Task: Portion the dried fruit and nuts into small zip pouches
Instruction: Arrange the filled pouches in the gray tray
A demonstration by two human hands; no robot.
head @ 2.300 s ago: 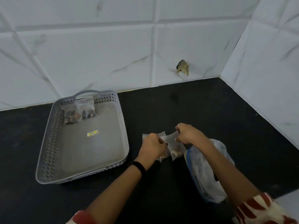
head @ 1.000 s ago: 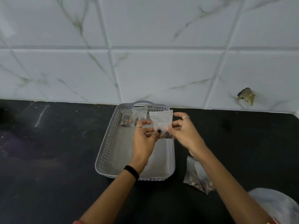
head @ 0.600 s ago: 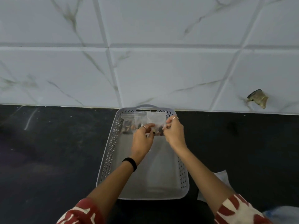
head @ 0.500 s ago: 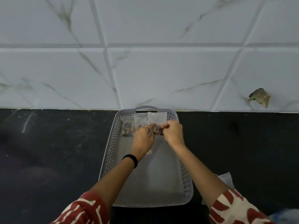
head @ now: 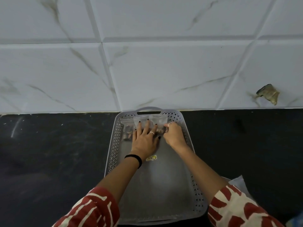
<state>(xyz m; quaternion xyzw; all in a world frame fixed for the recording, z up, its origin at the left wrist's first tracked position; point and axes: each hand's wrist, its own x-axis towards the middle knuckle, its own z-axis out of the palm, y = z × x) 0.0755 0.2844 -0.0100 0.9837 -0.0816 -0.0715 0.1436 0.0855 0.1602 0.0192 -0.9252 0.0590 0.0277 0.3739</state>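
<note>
A grey perforated tray [head: 188, 161] lies on the black counter against the wall. Three small clear zip pouches with dark nuts and fruit lie side by side at its far end: a left pouch [head: 127, 128], a middle pouch [head: 141, 121] and a right pouch [head: 159, 120]. My left hand [head: 145, 139] lies flat on the middle pouch with fingers spread, pressing it down. Beside it, my right hand [head: 174, 135] has its fingers curled and pinches the lower edge of the right pouch.
A crumpled clear plastic bag [head: 239, 182] shows on the counter at the lower right, partly behind my right sleeve. The white tiled wall stands just past the tray's handle [head: 150, 109]. A small yellow sticker [head: 151, 158] sits on the tray floor.
Both hands carried a filled pouch from the right of the counter to the tray's far end and lowered it beside the others. My left hand has opened flat onto the pouches.
</note>
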